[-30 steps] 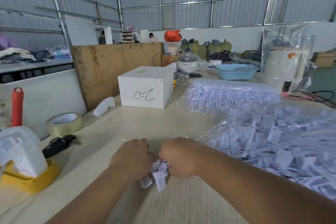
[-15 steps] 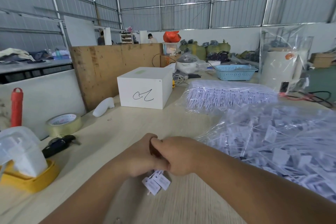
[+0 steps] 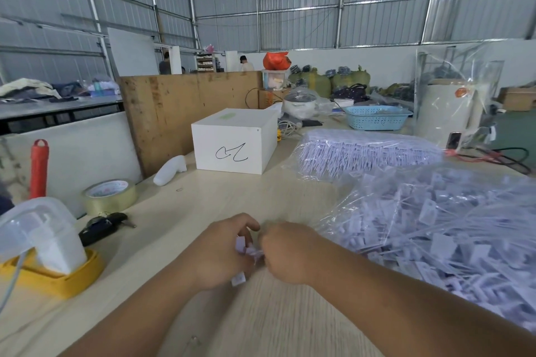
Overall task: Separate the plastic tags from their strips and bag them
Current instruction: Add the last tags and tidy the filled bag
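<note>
At lower centre I see my left hand (image 3: 220, 252) and right hand (image 3: 287, 252) both pinching small tags (image 3: 242, 246); they look light and springy, best gripped near the strip joint.
</note>
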### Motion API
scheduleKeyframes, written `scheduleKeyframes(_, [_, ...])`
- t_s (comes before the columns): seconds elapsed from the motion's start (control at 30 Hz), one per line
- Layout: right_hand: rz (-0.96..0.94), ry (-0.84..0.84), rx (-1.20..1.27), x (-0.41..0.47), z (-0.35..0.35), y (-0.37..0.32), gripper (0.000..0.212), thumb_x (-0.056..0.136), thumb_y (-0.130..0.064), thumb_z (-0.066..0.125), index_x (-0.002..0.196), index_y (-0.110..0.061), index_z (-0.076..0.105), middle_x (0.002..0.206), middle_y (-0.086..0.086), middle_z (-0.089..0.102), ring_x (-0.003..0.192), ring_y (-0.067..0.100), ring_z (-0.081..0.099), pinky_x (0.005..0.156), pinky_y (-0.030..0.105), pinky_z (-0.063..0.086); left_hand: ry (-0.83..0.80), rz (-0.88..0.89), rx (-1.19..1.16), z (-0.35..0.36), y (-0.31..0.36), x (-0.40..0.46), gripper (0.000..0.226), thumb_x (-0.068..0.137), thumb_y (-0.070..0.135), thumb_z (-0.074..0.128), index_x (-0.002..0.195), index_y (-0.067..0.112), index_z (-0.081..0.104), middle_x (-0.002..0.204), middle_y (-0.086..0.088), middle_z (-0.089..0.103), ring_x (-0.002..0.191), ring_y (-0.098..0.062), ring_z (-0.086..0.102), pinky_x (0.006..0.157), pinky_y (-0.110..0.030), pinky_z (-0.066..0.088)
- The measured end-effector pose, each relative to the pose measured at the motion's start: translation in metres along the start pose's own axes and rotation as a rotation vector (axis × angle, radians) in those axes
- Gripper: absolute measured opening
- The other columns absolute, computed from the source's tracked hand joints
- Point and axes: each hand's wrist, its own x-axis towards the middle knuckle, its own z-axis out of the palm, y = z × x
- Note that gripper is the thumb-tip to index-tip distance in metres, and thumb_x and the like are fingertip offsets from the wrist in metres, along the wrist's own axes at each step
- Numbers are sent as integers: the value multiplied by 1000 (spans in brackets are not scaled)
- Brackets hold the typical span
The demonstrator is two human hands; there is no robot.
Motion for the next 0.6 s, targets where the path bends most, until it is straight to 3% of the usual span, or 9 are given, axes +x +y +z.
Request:
scheduleKeyframes(0.1, [-26,49,-9,-8,2,-8,24,92,-10,47,111,-6,61,110,16,61,98,36,61,67,34,36,47,72,8,-3,1,-3,43,74,3,69,97,38,62,83,16,66,71,-1,61,68,-20,51])
scheduleKeyframes(0.17, [-20,128,6,-14,-4,-9,24,91,-10,47,113,-8,57,107,15,63,95,36,62,66,33,35,79,107,-70,-6,5,-7,38,75,4,73,95,35,65,84,14,66,74,-5,61,67,-23,53])
scheduleKeyframes(0.23, [7,248,38,-22,-15,-6,26,89,-9,48,115,-11,52,103,14,64,91,36,64,64,33,34,199,132,-182,-9,15,-12,39,68,15,81,98,34,65,91,10,65,77,-6,62,64,-23,54])
scheduleKeyframes(0.33, [78,475,77,-33,-37,0,21,94,-15,44,115,-14,46,104,9,63,91,34,63,62,34,33,405,180,-361,-14,35,-18,55,54,39,83,104,35,60,100,9,66,90,-1,63,76,-18,50])
scheduleKeyframes(0.43, [127,636,109,-48,-58,12,22,100,-21,37,119,-13,46,103,9,63,91,34,63,65,36,36,300,201,-445,-9,52,-20,69,50,56,79,113,36,57,108,21,66,97,4,62,80,-19,47])
scheduleKeyframes(0.6, [50,770,236,-92,-74,28,21,95,-17,42,104,-5,57,84,11,63,72,35,61,63,42,48,86,151,-2,37,69,-3,74,59,56,77,124,35,49,117,16,53,98,3,52,81,-15,43])
